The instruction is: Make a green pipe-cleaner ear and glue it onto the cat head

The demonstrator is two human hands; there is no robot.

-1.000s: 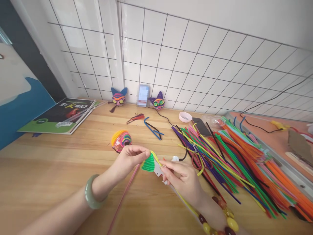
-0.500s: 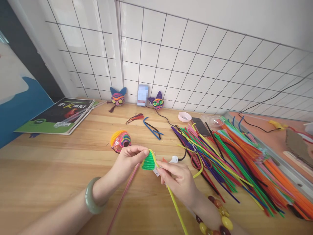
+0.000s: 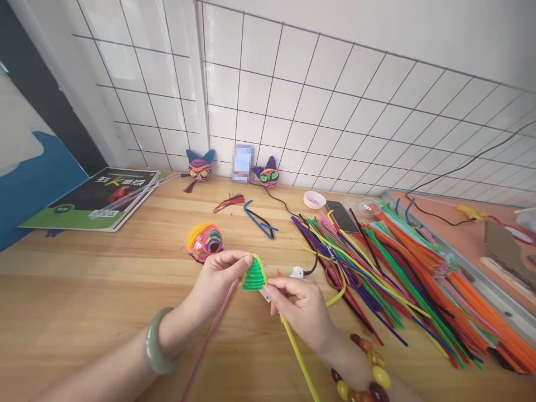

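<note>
Between my hands is a small green triangular piece (image 3: 253, 277) made of ribbed pipe cleaner, with a yellow edge. My left hand (image 3: 226, 273) pinches its upper left side between thumb and fingertips. At the lower right corner, my right hand (image 3: 299, 304) is closed on the yellow pipe cleaner (image 3: 298, 352), which lies along the piece's edge and trails down toward me. A pink strand (image 3: 207, 343) runs down below my left hand. Behind my right fingers a white glue-gun-like tool (image 3: 297, 272) with a dark cord is partly hidden.
A partly wrapped colourful ball (image 3: 205, 242) sits behind my left hand. Many loose pipe cleaners (image 3: 360, 268) spread across the right. Two eared decorated heads (image 3: 200, 166), a phone (image 3: 341, 216), a pink bowl (image 3: 314, 200) and a magazine (image 3: 96, 201) lie farther back.
The yellow pipe cleaner now lies closer along the green piece's right edge, and my right fingers have shifted slightly left and down. The whole view has drifted slightly.
</note>
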